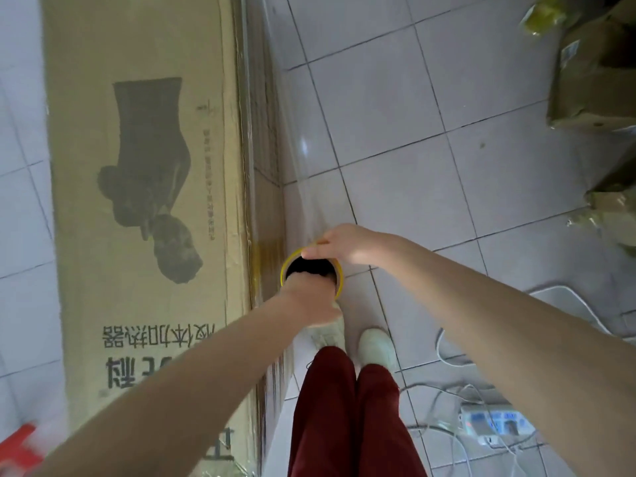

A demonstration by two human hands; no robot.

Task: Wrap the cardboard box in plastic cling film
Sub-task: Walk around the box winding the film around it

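Note:
A long cardboard box (144, 201) with dark print stands on the tiled floor at the left. A cling film roll (287, 266) with a yellow-rimmed core is held upright beside the box's right edge. My left hand (309, 297) has its fingers pushed into the core from the near side. My right hand (344, 247) pinches the far rim of the roll. A sheet of clear film (275, 132) stretches from the roll along the box's right side, up toward the far end.
Other cardboard boxes (595, 74) sit at the right, some with yellow-green tape. A power strip (495, 421) and white cables (444, 346) lie on the floor at the lower right. My feet (375, 342) stand just behind the roll. A red object (17, 449) is at the lower left.

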